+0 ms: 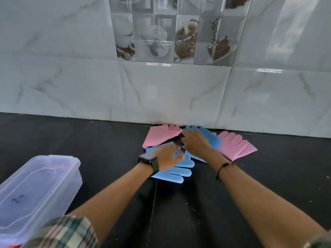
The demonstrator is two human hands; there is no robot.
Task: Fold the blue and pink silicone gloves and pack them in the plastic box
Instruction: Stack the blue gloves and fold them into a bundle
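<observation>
Several silicone gloves lie in a loose pile on the black counter against the tiled wall. A pink glove [159, 136] is at the back left and another pink glove [236, 147] at the right. One blue glove [179, 171] lies nearest me, fingers pointing right, and a second blue glove [209, 137] sits at the back. My left hand [166, 159] rests flat on the near blue glove. My right hand [195, 142] presses on the back blue glove, fingers spread. The clear plastic box [38, 190] stands at the near left with its lid on.
The black counter [89, 140] runs left and right of the pile. The marble-patterned tiled wall [170, 90] rises right behind the gloves. A seam in the counter runs toward me below the near blue glove.
</observation>
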